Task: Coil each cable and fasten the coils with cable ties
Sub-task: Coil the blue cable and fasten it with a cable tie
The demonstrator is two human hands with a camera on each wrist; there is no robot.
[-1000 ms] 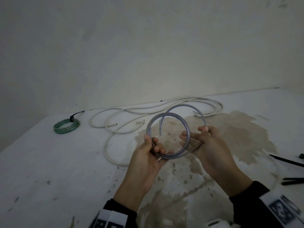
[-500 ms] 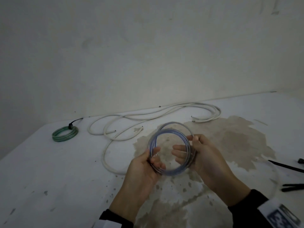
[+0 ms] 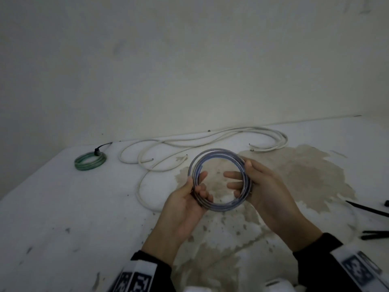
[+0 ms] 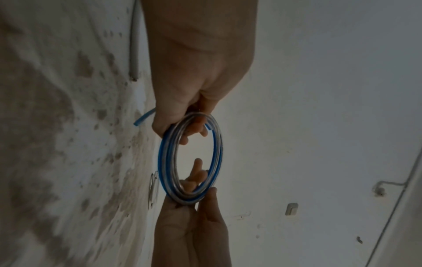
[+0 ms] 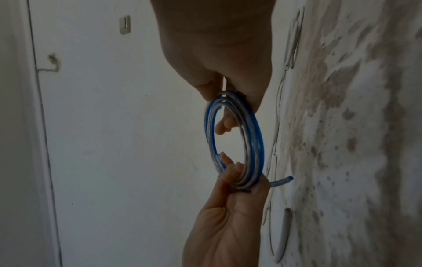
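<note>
The loose arc has closed into the blue cable coil, gripped by left hand and right hand above white cables, black ties nearby.

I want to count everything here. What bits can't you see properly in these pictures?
- Black ties, head view: cut off by the right edge, so no full count.
- Blue coil, all views: both hands cover parts of it, and its turns overlap, so the number of loops is unclear.
- White cable, head view: the left hand hides part of it.
- Green coil, head view: too small to read its tie.
</note>
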